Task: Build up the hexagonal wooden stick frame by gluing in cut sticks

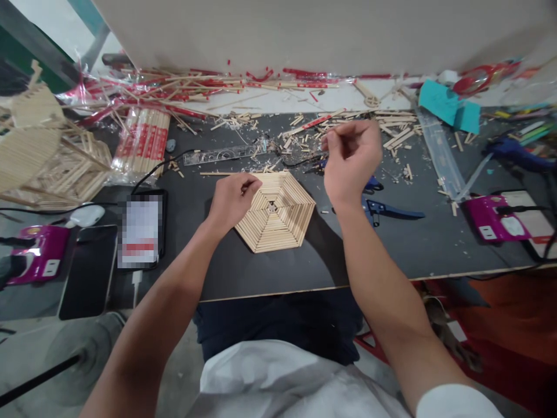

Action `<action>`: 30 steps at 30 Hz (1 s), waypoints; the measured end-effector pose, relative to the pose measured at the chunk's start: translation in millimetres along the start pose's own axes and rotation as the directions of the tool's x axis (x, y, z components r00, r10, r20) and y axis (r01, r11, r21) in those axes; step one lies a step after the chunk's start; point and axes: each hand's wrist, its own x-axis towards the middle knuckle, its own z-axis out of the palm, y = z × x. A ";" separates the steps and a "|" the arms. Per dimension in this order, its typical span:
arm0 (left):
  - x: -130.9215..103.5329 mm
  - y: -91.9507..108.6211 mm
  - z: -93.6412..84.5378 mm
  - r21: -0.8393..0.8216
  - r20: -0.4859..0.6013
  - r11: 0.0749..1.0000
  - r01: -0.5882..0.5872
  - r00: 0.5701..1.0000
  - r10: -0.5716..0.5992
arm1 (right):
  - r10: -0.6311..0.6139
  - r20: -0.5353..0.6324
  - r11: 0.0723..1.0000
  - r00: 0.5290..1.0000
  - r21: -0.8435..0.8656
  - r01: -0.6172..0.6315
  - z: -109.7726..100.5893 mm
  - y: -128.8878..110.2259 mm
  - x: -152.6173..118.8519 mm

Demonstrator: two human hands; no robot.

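One hexagon panel [281, 235] of thin wooden sticks lies flat on the dark table [261, 278], in front of the person; it has six wedges around one small hole, and its sticks are too fine to count surely. The left hand [235, 198] is at the panel's upper-left edge, fingers curled inward with little opening; I cannot tell whether the fingertips are clamped on the edge. One long stick [215, 173] runs out to the left from behind that hand. The right hand [354, 159] is raised off the table, beyond the panel's right corner and well apart from the left hand; its thumb and forefinger come together in a pinch, and whether anything small sits between them I cannot tell.

Just beyond the panel lies one clear ruler [217, 155], among cut stick bits [395, 136] too many to count. To the right, partly behind the right forearm, is one blue hand tool [398, 212]. Farther left are one wrapped bundle of sticks [141, 142] and two phones, one lit [141, 229] and one dark [89, 270]. Two purple power sockets stand at the sides, one left [41, 255], one right [496, 217]. One folded blue paper [448, 107] lies at the far right.
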 end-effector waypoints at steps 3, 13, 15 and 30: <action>0.0 0.3 0.0 0.004 0.003 1.000 0.002 1.000 -0.002 | -0.070 -0.064 0.995 0.996 -0.078 0.065 -13.6 -1.5 2.0; 0.4 3.1 -1.4 0.016 0.004 1.000 0.007 1.000 -0.007 | -0.022 0.646 0.943 0.763 -0.240 0.230 -16.6 -35.5 -34.9; 0.1 2.2 -0.7 0.011 -0.005 1.000 -0.001 1.000 0.001 | 0.007 0.704 0.923 0.710 -0.279 0.267 -23.8 -39.1 -35.5; -0.4 -0.9 1.8 0.002 -0.013 1.000 -0.007 1.000 0.007 | -0.160 0.883 0.984 0.442 0.108 0.140 -35.0 -43.4 -24.8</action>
